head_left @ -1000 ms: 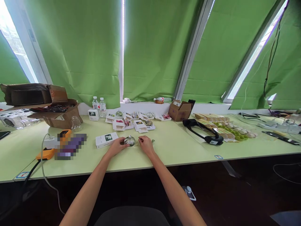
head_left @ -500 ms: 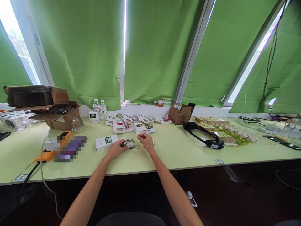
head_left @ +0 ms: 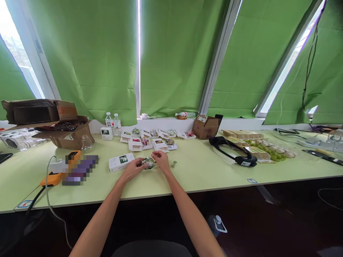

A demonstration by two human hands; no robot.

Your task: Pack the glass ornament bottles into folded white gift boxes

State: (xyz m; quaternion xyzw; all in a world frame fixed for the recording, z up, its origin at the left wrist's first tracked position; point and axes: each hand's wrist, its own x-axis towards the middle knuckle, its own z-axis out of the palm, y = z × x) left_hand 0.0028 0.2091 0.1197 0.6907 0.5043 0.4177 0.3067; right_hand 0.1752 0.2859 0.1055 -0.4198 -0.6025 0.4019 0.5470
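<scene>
A small round glass bottle, which looks like a perfume bottle, stands on the table in front of me. My left hand grips its left side, thumb in front and fingers behind. My right hand is at the bottle's upper right, thumb and fingertips pinched close to the neck; what they hold, if anything, is too small to make out. A small greenish metallic cap stands on the table just right of my right hand. Left of the bottle lies a white box with a flower picture.
Behind my hands are several opened white boxes with similar round bottles. Cardboard boxes stand at the left, a purple pixelated thing near them. A black headset and green egg trays lie to the right.
My right hand has moved slightly left, closer to the bottle's neck, uncovering the small cap. My left hand stays on the bottle. The view has shifted a little.
</scene>
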